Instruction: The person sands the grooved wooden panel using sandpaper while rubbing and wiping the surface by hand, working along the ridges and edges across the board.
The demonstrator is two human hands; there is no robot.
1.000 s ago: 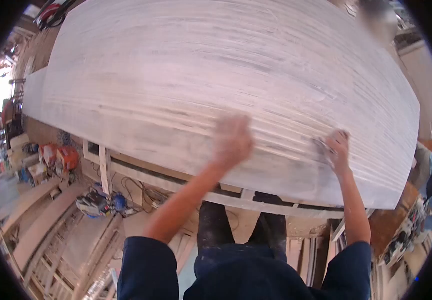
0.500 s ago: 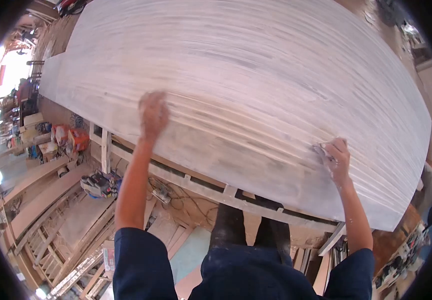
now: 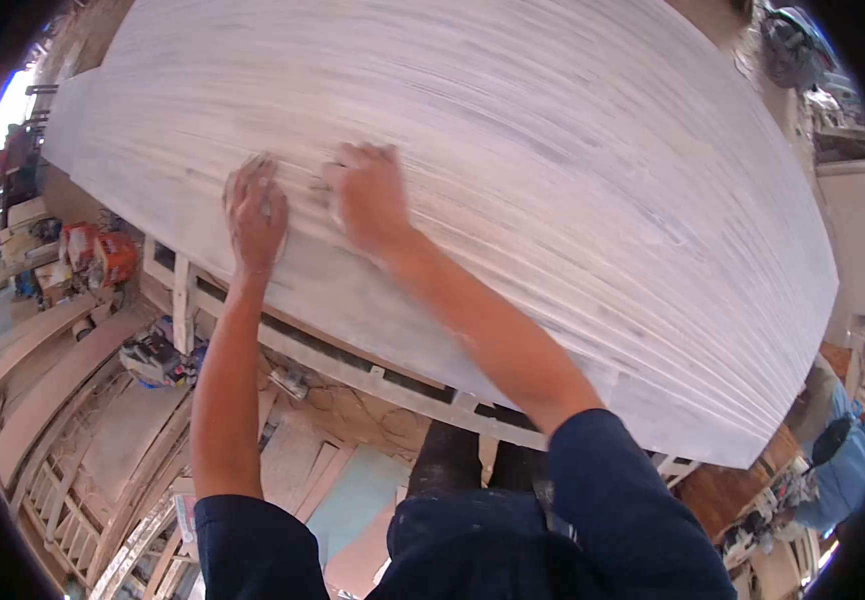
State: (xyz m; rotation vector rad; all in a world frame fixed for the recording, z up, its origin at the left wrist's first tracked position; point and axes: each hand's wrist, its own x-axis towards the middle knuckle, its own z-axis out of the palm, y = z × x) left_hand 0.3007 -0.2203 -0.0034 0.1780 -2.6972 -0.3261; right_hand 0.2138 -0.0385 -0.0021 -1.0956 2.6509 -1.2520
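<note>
A long, broad panel (image 3: pixel 573 200), white and streaked with ridged lines, spreads out in front of me; its shape resembles a boat hull. On its near left part rests my left hand (image 3: pixel 256 212), fingers bent slightly and apart, dusted white, with no held thing showing. Just to the right, my right hand (image 3: pixel 371 195) presses on the ridged surface with curled fingers, a little blurred. A small dark edge shows by its thumb side, but what it grips is mostly hidden.
A pale wooden frame (image 3: pixel 353 368) runs beneath the panel's near edge. A power tool (image 3: pixel 158 358) and orange items (image 3: pixel 113 258) lie at left, with curved timber pieces (image 3: pixel 78 385) below. A brown board (image 3: pixel 743 480) and blue cloth (image 3: pixel 843 470) are at right.
My right hand has swept far left across the panel, from its right part to beside my left hand. The left hand has shifted slightly left, and the view has moved a little.
</note>
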